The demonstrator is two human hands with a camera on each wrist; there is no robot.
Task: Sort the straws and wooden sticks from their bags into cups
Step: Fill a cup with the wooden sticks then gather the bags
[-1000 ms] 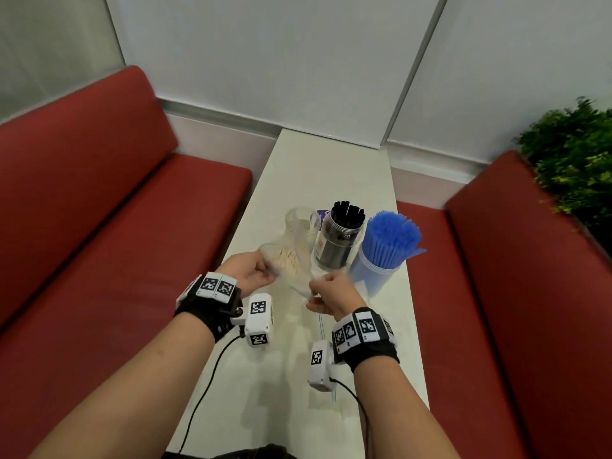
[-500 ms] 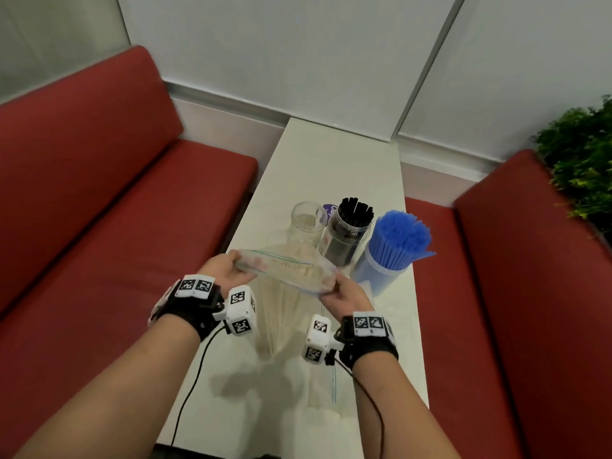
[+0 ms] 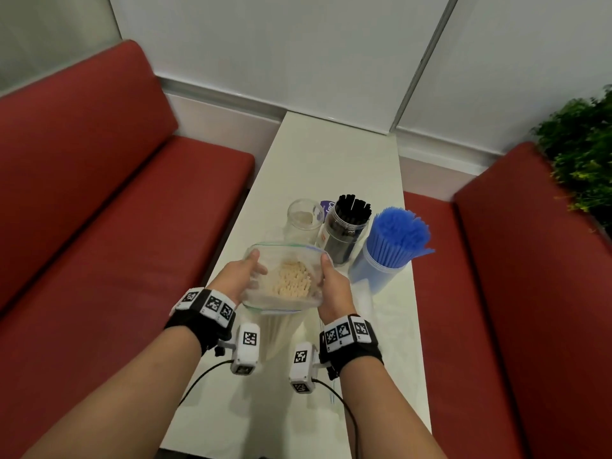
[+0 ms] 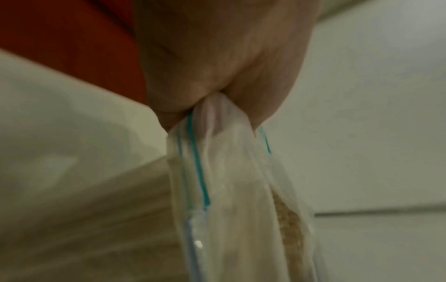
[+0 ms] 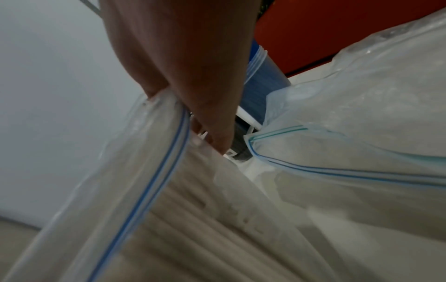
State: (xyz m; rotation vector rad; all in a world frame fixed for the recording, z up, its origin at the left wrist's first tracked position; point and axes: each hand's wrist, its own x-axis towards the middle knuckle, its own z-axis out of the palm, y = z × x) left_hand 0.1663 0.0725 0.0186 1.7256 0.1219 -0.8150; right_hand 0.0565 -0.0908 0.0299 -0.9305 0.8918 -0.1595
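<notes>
A clear zip bag [image 3: 265,256] stands upright above the white table [image 3: 331,160], its mouth pulled wide. Inside it shows a bundle of pale wooden sticks [image 3: 293,281], ends up. My left hand [image 3: 243,271] pinches the bag's left rim [image 4: 217,118]. My right hand [image 3: 331,279] pinches the right rim [image 5: 169,106]. Just beyond the bag stands an empty clear cup [image 3: 304,220]. To its right is a clear cup of black straws [image 3: 347,223], then a cup of blue straws [image 3: 394,240].
Red bench seats [image 3: 116,226] run along both sides of the narrow table. A green plant [image 3: 583,150] is at the far right. Another empty zip bag [image 5: 350,114] lies on the table by my right wrist. Cables hang from both wrist cameras.
The bag has gone from a narrow, stretched-flat mouth to a wide round opening, with the stick ends now showing. Both hands drew slightly nearer each other and lower in view.
</notes>
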